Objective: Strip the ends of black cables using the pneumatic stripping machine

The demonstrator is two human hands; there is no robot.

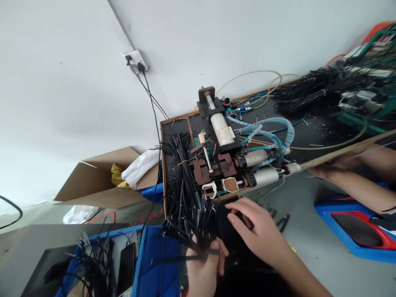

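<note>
My left hand (204,264) is closed around a bunch of black cables (196,220) whose ends fan upward and blur a little. To its right, my right hand (258,231) hovers in front of the bench edge. Its thumb and forefinger are apart, and nothing shows between them. Just beyond both hands stands a pneumatic machine (222,130) with metal cylinders, brown clamp blocks (202,171) and two white-edged pads (230,184) at the front. A tied bundle of black cables (182,163) lies on the bench left of the clamp blocks.
A blue crate (140,264) with black cables stands lower left, below an open cardboard box (95,177). More cable bundles (303,93) lie along the dark bench (312,128). At right are another person's arms (355,185) and a blue-and-red stool-like object (343,235).
</note>
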